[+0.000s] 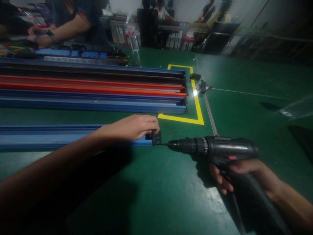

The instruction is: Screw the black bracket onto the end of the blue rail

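A long blue metal rail [49, 137] lies across the green table, its right end near the middle. My left hand [133, 126] rests curled on top of that end, pressing it down beside a small black end cap [156, 138]. My right hand [241, 176] grips the handle of a black cordless drill [217, 149], held level. The drill's thin bit points left and touches the black end cap.
A stack of blue, orange and black rails [97, 89] lies behind. Yellow tape [199, 111] marks a rectangle on the table. Small black parts [199, 83] sit past the stack. A clear water bottle [133, 36] stands far back. A co-worker's arms [56, 31] work at top left.
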The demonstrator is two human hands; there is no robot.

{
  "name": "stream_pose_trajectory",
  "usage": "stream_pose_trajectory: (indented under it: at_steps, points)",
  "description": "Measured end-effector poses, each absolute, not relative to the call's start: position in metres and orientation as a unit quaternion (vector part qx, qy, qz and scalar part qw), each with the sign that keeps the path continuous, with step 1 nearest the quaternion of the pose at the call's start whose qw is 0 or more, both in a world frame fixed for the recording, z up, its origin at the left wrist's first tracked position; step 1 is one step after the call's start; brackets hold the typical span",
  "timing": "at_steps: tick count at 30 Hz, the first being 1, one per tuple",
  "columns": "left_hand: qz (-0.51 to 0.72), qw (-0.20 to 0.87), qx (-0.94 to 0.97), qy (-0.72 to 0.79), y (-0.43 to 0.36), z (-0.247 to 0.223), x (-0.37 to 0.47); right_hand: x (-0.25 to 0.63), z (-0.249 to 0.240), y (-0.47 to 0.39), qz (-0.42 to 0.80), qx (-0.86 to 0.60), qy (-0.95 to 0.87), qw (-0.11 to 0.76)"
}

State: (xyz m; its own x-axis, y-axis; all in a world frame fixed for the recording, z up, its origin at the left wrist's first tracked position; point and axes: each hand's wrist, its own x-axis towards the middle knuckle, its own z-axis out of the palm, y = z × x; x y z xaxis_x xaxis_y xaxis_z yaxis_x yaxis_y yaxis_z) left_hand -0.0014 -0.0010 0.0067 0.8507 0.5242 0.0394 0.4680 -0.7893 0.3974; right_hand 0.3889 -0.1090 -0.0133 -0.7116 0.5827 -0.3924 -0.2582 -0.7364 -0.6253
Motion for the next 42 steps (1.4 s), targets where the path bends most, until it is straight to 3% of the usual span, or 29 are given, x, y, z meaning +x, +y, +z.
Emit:
stream_pose_trajectory:
  at_steps: [42]
  points:
    - [0.076,0.19,0.942,0.267,-0.0022,0.0075,0.0004,0.3842,-0.0066,-0.1067,0.888,-0.299,-0.264,0.23]
